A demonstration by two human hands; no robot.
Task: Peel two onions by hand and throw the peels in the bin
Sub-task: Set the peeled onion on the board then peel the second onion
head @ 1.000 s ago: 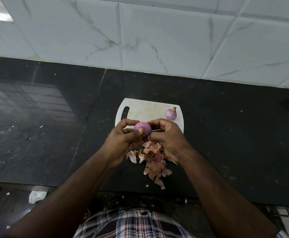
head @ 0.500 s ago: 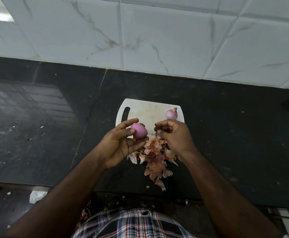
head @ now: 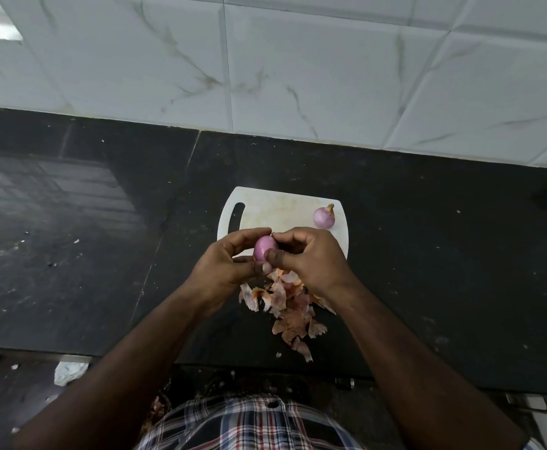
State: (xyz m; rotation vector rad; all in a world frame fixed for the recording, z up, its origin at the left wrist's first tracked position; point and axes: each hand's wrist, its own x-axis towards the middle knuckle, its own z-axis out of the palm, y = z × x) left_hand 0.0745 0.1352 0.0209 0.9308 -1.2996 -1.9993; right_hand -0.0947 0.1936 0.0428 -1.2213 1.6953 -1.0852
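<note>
Nearest, onion peels (head: 290,306) lie heaped on the black counter (head: 444,287). Above them the right hand (head: 311,261), which half a second ago had drawn away, is back on the red onion (head: 263,247), thumb and fingertips pinching it, while the left hand (head: 226,264) cups and grips it from the other side. So stripping probably goes on. Beyond, the second onion (head: 323,217) rests on the white cutting board (head: 278,209); no bin shows.

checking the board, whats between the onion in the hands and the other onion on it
Head view: only bare white cutting board and the right hand's fingers between the held onion and the second onion.
</note>
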